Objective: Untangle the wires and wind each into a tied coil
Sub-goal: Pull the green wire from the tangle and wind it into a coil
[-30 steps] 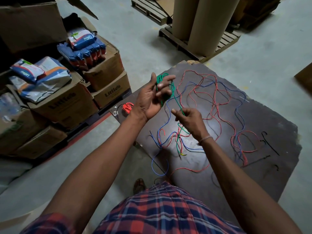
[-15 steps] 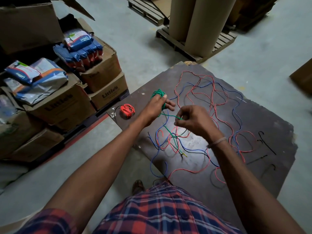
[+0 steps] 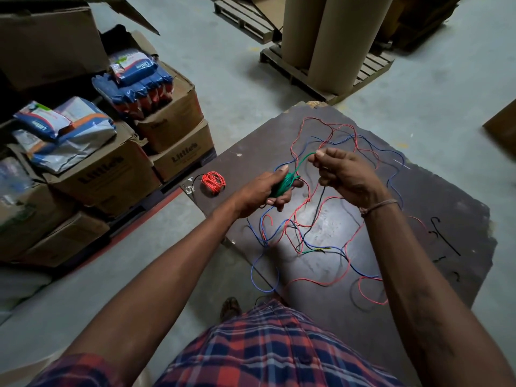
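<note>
While the left hand (image 3: 268,188) curls its fingers round a small green coil (image 3: 285,184) above the dark board (image 3: 435,196), the right hand (image 3: 344,174) pinches the free green strand (image 3: 303,160) between thumb and forefinger, its other fingers curled in; that strand arcs from the coil up to the pinch, so both hands are closed on the same green wire. Both hands hover over the board, the left above its near-left part, the right above its middle. Under them on the board lies the tangle of red and blue wires (image 3: 332,219), with a dark wire running through it; some loops spill toward the board's near edge, and one blue loop hangs past that edge. A short green end with a yellowish tip (image 3: 315,250) lies on the board's lit patch, nearer the person than the hands. At the board's left corner rests a finished red coil (image 3: 213,182), apart from the tangle. Beyond that corner, to the left, stand cardboard boxes (image 3: 117,174) carrying blue and white packets (image 3: 134,76). Past the board's far corner, tall cardboard rolls (image 3: 335,37) stand on a wooden pallet (image 3: 307,76).
</note>
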`<move>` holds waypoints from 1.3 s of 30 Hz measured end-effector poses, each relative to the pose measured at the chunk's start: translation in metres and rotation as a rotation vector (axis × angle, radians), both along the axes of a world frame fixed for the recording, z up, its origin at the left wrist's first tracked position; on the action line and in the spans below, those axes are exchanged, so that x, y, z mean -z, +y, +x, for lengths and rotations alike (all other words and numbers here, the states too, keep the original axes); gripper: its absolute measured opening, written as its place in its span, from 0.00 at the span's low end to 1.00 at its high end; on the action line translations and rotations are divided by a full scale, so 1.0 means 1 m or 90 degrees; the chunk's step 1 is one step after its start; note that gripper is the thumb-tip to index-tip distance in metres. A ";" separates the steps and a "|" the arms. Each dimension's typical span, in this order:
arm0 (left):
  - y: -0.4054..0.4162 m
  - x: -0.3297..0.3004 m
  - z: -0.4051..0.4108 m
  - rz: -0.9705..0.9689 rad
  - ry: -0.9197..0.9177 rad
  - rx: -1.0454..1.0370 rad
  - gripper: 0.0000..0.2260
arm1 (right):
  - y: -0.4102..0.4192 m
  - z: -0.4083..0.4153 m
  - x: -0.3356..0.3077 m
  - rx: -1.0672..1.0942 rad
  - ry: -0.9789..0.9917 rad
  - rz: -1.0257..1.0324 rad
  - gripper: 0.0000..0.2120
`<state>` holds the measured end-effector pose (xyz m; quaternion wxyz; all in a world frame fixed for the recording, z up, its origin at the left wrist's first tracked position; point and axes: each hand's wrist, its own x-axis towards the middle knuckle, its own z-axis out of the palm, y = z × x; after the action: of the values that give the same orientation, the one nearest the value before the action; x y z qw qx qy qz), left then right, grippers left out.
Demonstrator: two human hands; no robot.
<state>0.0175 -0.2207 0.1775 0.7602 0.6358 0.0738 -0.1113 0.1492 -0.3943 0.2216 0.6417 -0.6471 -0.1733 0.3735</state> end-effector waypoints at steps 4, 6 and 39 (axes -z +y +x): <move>-0.002 -0.009 -0.001 -0.097 -0.026 0.041 0.30 | 0.011 0.005 0.031 0.039 -0.057 -0.063 0.08; -0.002 -0.013 0.000 -0.162 -0.049 0.051 0.31 | 0.014 -0.003 0.045 0.049 -0.035 -0.091 0.05; -0.004 -0.005 0.001 -0.074 0.026 0.105 0.51 | 0.004 0.015 0.021 -0.047 -0.424 -0.134 0.10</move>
<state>0.0184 -0.2248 0.1829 0.7822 0.5924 0.0298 -0.1904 0.1638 -0.3901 0.2009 0.4657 -0.7893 -0.3569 0.1808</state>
